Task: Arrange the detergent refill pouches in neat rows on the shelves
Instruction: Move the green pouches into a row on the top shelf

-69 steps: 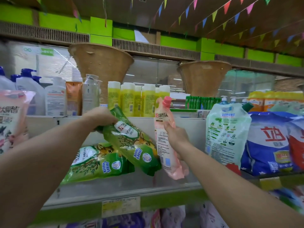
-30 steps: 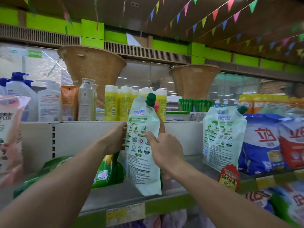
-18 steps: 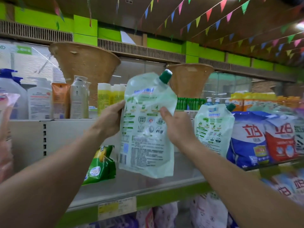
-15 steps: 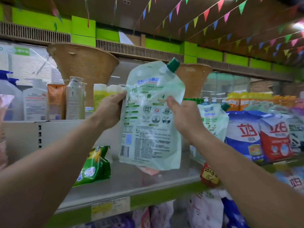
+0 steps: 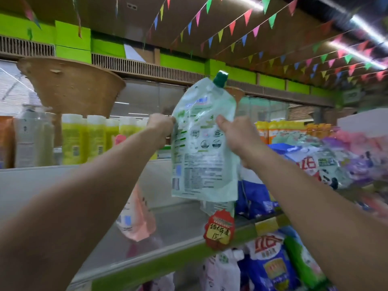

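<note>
Both hands hold up a pale green refill pouch [image 5: 202, 156] with a dark green cap, upright and well above the shelf. My left hand [image 5: 160, 124] pinches its left edge and my right hand [image 5: 235, 135] grips its right side. A pink refill pouch [image 5: 136, 215] stands on the grey shelf [image 5: 180, 223] behind my left forearm. Another pale pouch [image 5: 217, 206] shows just below the held one, mostly hidden.
Yellow bottles [image 5: 94, 137] and pale bottles [image 5: 31, 139] line the upper shelf, under a hanging woven basket [image 5: 71, 85]. Blue, red and purple detergent bags [image 5: 310, 164] crowd the right. A red price tag [image 5: 219, 229] hangs on the green shelf edge. More bags [image 5: 270, 267] fill the lower shelf.
The pale green pouch has been lifted higher and carried to the right, both hands still on it. The view has swung right; the green bags at the left have left the frame.
</note>
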The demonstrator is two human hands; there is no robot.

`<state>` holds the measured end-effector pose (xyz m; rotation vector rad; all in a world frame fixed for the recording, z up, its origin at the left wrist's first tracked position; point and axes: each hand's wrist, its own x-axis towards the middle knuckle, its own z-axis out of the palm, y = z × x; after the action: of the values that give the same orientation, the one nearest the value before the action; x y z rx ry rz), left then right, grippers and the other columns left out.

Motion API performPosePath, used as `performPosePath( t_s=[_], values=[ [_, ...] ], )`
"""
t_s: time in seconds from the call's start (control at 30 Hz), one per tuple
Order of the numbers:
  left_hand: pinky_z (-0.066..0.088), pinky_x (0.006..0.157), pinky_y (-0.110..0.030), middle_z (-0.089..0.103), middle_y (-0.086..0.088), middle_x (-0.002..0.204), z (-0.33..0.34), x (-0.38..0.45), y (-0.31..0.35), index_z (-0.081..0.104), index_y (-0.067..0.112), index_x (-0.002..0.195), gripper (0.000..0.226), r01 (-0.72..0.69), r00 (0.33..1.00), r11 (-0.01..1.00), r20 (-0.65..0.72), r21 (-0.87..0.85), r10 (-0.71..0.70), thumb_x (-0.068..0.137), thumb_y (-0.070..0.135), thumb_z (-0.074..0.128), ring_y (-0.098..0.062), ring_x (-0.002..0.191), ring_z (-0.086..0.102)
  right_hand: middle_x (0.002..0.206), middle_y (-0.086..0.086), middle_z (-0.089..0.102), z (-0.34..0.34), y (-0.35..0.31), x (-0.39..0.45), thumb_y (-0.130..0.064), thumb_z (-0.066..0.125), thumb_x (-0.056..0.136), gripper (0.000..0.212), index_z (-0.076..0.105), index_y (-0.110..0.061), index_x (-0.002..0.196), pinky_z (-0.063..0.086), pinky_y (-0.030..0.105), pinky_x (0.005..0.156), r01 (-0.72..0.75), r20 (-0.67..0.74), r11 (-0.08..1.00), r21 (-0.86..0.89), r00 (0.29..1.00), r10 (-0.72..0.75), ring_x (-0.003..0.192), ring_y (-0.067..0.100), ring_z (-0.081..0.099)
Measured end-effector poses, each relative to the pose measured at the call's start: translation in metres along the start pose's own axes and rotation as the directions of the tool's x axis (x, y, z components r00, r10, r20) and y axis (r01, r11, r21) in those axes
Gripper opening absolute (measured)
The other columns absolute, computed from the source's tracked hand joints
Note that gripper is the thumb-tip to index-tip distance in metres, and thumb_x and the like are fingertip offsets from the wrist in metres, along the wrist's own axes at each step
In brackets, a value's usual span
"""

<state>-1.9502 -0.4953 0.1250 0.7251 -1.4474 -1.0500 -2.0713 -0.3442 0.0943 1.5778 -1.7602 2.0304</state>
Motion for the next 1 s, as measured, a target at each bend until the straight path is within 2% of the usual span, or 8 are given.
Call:
performPosePath(
  t_s=[0.13, 0.3, 0.4, 0.47, 0.73, 0.83, 0.9, 1.0],
  values=[
    [0.054, 0.067, -0.036, 0.064, -0.016, 0.088, 0.014, 0.037, -0.031, 0.055, 0.010, 0.079, 0.016, 0.016, 0.998, 0.998, -0.060, 0.061, -0.012, 0.094, 0.010, 0.051, -0.023, 0.079, 0.056, 0.077, 0.013, 0.061, 0.022, 0.025, 0.012, -0.039, 0.053, 0.092, 0.043, 0.063, 0.001, 0.079, 0.044, 0.038, 0.067, 0.030, 0.098, 0.989, -0.145, 0.995, -0.016, 0.075, 0.029, 0.058],
    [0.055, 0.054, -0.032, 0.067, -0.012, 0.080, 0.025, 0.061, -0.073, 0.057, 0.009, 0.075, 0.027, 0.053, 0.989, 0.999, -0.139, -0.013, -0.054, 0.099, 0.016, 0.047, -0.021, 0.065, 0.064, 0.061, 0.003, 0.050, 0.043, 0.066, 0.018, -0.044, 0.047, 0.094, 0.047, 0.045, -0.013, 0.059, 0.032, 0.031, 0.051, 0.027, 0.190, 0.914, -0.405, 0.980, 0.056, 0.057, 0.019, 0.049],
    [0.058, 0.078, -0.049, 0.069, -0.018, 0.094, 0.034, 0.061, -0.107, 0.062, 0.006, 0.085, 0.027, 0.072, 0.987, 0.997, -0.146, 0.034, -0.067, 0.100, 0.022, 0.046, -0.032, 0.088, 0.068, 0.059, 0.002, 0.045, 0.045, 0.092, 0.014, -0.040, 0.048, 0.094, 0.045, 0.040, -0.013, 0.059, 0.027, 0.031, 0.047, -0.021, 0.224, 0.876, -0.482, 0.963, 0.146, 0.052, 0.017, 0.044],
    [0.058, 0.082, -0.051, 0.070, -0.017, 0.094, 0.040, 0.060, -0.129, 0.062, 0.009, 0.086, 0.027, 0.104, 0.988, 0.993, -0.122, 0.054, -0.097, 0.100, 0.026, 0.046, -0.032, 0.089, 0.069, 0.058, 0.001, 0.043, 0.045, 0.104, 0.010, -0.037, 0.051, 0.093, 0.044, 0.037, -0.014, 0.058, 0.025, 0.031, 0.046, -0.051, 0.229, 0.862, -0.504, 0.955, 0.190, 0.051, 0.016, 0.041],
    [0.059, 0.076, -0.046, 0.070, -0.016, 0.096, 0.036, 0.063, -0.144, 0.062, 0.010, 0.093, 0.025, 0.174, 0.985, 0.984, -0.021, 0.037, -0.173, 0.100, 0.028, 0.045, -0.029, 0.082, 0.067, 0.057, 0.000, 0.041, 0.049, 0.106, 0.006, -0.038, 0.051, 0.091, 0.045, 0.036, -0.015, 0.056, 0.024, 0.030, 0.046, -0.017, 0.212, 0.841, -0.541, 0.965, 0.156, 0.051, 0.018, 0.040],
    [0.055, 0.061, -0.035, 0.068, -0.011, 0.089, 0.028, 0.060, -0.141, 0.065, 0.010, 0.094, 0.027, 0.169, 0.986, 0.975, -0.014, 0.143, -0.168, 0.100, 0.027, 0.044, -0.023, 0.072, 0.060, 0.061, 0.000, 0.047, 0.051, 0.105, 0.002, -0.041, 0.051, 0.091, 0.043, 0.041, -0.014, 0.059, 0.028, 0.029, 0.047, -0.032, 0.194, 0.841, -0.540, 0.968, 0.161, 0.055, 0.018, 0.046],
    [0.042, 0.050, -0.027, 0.068, -0.006, 0.084, 0.025, 0.056, -0.139, 0.067, 0.010, 0.087, 0.026, 0.180, 0.983, 0.954, -0.004, 0.238, -0.184, 0.098, 0.019, 0.046, -0.021, 0.069, 0.058, 0.062, 0.000, 0.048, 0.053, 0.102, 0.001, -0.042, 0.051, 0.090, 0.042, 0.043, -0.015, 0.059, 0.029, 0.029, 0.047, -0.040, 0.182, 0.838, -0.544, 0.969, 0.165, 0.057, 0.019, 0.048],
    [0.049, 0.054, -0.031, 0.072, -0.012, 0.087, 0.029, 0.048, -0.139, 0.069, 0.006, 0.093, 0.027, 0.219, 0.972, 0.935, 0.021, 0.277, -0.234, 0.095, 0.011, 0.043, -0.026, 0.069, 0.061, 0.059, -0.001, 0.043, 0.056, 0.096, 0.000, -0.042, 0.051, 0.090, 0.044, 0.038, -0.017, 0.056, 0.027, 0.028, 0.046, -0.017, 0.171, 0.812, -0.584, 0.975, 0.144, 0.055, 0.020, 0.045]
  ],
)
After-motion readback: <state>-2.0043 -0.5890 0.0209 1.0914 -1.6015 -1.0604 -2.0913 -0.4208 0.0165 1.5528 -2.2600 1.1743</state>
